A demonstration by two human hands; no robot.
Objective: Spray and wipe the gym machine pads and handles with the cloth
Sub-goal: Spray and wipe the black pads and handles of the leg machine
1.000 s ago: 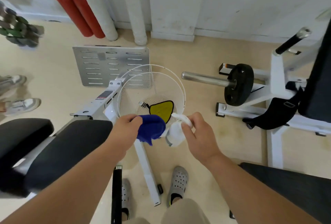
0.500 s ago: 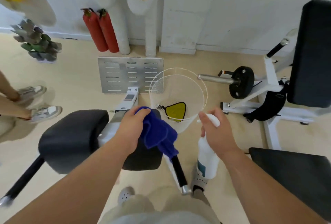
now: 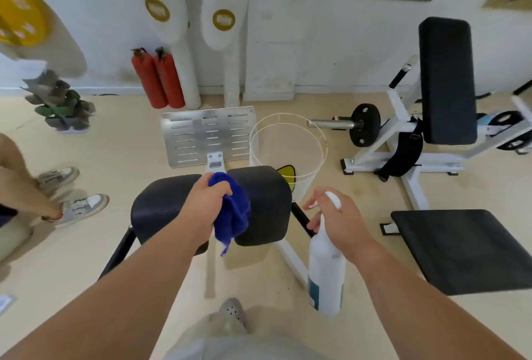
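Observation:
My left hand (image 3: 205,205) grips a bunched blue cloth (image 3: 234,210), which hangs over the gap between two black roller pads: the left pad (image 3: 157,210) and the right pad (image 3: 266,204) of the white-framed machine. My right hand (image 3: 338,220) holds a white spray bottle (image 3: 326,270) by its neck, nozzle pointing left toward the right pad. A black handle (image 3: 300,217) sticks out from the right pad, just left of the bottle.
A white wire basket (image 3: 288,146) with a yellow racket stands behind the pads, next to a metal footplate (image 3: 205,133). A black flat pad (image 3: 466,247) lies at right. Behind it stands a white machine with an upright black pad (image 3: 446,80). Another person's legs (image 3: 34,190) are at left.
The view has risen and both hands came back from the basket to the roller pads. The bottle now hangs upright in my right hand, and the cloth sits over the pads.

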